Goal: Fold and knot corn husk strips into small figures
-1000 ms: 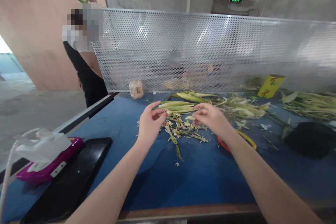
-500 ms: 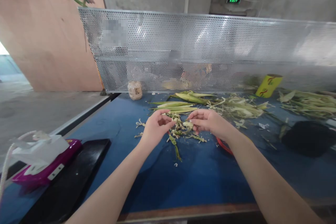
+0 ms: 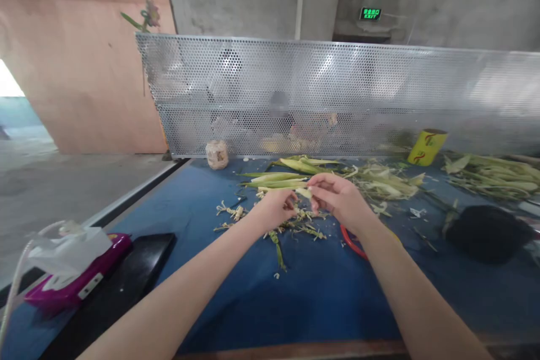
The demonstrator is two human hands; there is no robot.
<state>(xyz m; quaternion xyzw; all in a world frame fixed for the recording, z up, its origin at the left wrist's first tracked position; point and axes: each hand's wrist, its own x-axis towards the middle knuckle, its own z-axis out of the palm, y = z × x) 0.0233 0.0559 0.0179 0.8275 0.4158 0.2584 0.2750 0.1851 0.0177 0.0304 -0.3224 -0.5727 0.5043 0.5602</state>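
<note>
My right hand pinches a small pale piece of corn husk between thumb and fingertips. Just to its left, my left hand is closed with its fingers curled in. What those fingers hold, if anything, is hidden. Below both hands lies a loose heap of small braided and knotted husk pieces in pale yellow and green. Long green husk leaves lie right behind the hands. A red curved loop, partly covered by my right forearm, rests on the blue table.
Husk piles spread to the right, beside a yellow cylinder and a black item. A wrapped whitish roll stands before the perforated metal screen. At left are a purple power strip and black tray.
My left hand has moved right, closer to my right hand, and its fingers have curled in. My right hand still pinches the pale piece. The camera view has tilted up slightly.
</note>
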